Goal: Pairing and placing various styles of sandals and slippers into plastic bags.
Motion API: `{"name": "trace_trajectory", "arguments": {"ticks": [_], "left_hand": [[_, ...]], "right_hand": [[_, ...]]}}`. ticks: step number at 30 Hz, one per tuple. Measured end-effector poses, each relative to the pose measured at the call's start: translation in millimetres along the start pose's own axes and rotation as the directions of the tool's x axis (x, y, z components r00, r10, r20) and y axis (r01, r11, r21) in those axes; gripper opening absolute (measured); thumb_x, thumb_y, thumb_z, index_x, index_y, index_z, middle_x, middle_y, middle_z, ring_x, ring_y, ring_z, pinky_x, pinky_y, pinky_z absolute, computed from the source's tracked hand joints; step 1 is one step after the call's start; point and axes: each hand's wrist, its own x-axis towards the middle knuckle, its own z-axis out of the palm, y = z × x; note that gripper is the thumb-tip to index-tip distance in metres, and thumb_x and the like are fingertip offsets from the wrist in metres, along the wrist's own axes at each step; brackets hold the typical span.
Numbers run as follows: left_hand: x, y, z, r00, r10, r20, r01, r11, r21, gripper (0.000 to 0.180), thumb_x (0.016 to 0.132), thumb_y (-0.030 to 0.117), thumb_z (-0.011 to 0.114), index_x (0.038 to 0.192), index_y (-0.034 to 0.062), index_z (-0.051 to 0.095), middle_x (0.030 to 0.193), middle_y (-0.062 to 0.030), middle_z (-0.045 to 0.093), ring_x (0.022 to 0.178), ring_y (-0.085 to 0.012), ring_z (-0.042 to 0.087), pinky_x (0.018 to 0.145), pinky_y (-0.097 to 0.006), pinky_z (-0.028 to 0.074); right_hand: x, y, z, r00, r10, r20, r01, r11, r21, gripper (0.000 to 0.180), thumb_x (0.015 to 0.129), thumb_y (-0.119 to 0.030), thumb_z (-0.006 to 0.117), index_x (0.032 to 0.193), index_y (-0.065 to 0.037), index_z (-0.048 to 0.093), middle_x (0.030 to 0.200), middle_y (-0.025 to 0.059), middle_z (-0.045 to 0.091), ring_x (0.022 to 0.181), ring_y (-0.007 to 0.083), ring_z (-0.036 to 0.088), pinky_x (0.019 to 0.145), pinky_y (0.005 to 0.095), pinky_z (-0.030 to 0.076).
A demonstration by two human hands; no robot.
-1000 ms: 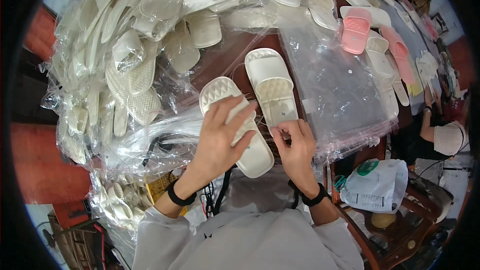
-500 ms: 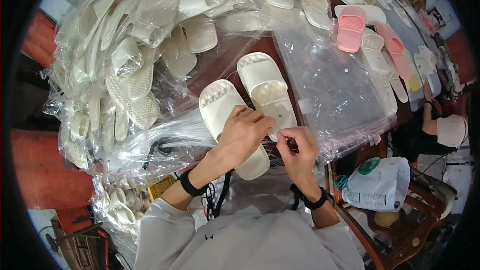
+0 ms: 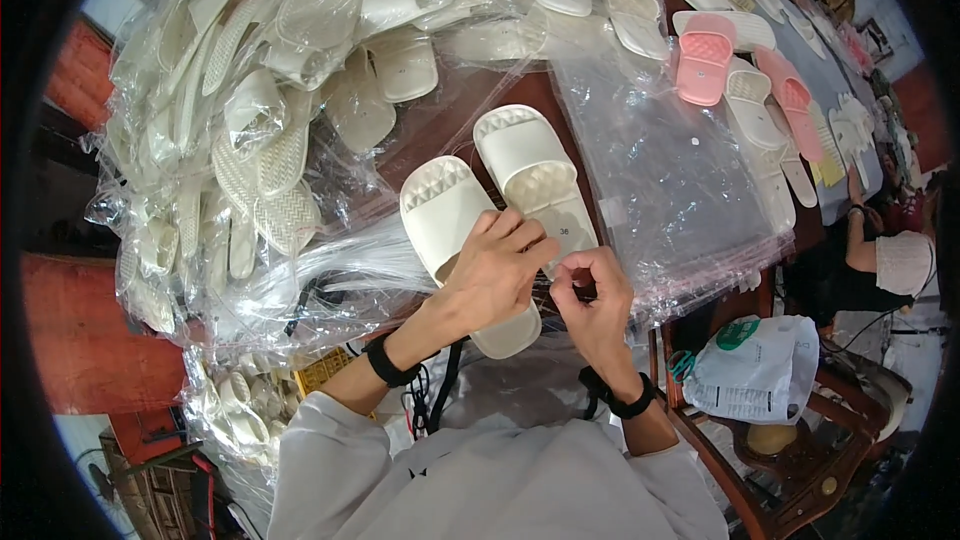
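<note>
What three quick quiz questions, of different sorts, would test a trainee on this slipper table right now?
1. True or false: the left hand rests on the pair of cream plastic slide slippers.
2. Multiple choice: the pink plastic slide slipper lies A) under the hands, B) far right on the table, C) on the floor.
3. What lies right of the pair, beside the right hand?

Key: 1 true. 2 B. 3 a stack of clear plastic bags.
</note>
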Motion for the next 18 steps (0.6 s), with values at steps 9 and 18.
{"name": "trace_trajectory", "arguments": {"ticks": [9, 18], "left_hand": [[0.7, -2.3, 5.4, 0.999, 0.043, -0.01, -0.043, 0.999, 0.001, 0.033, 0.059, 0.001, 0.066, 0.09, 0.008, 0.059, 0.085, -0.0049, 0.051, 0.089, -0.0249, 0.048, 0.075, -0.037, 0.039], [-0.1, -5.3, 7.6, 0.997, 0.071, 0.005, -0.071, 0.997, 0.044, 0.034, 0.058, 0.003, 0.068, 0.09, 0.0082, 0.059, 0.083, -0.0038, 0.05, 0.086, -0.0235, 0.049, 0.073, -0.036, 0.038]], "right_hand": [[0.9, 4.6, -1.0, 0.999, 0.016, 0.028, -0.016, 0.999, 0.032, 0.015, 0.076, 0.0, 0.068, 0.088, -0.002, 0.059, 0.08, 0.0083, 0.059, 0.067, 0.0193, 0.061, 0.06, 0.0303, 0.049], [8.1, 4.4, -4.7, 0.996, 0.02, 0.084, -0.022, 0.999, 0.024, 0.013, 0.074, 0.0, 0.068, 0.085, -0.002, 0.06, 0.079, 0.008, 0.061, 0.067, 0.0191, 0.062, 0.061, 0.0295, 0.05]]}}
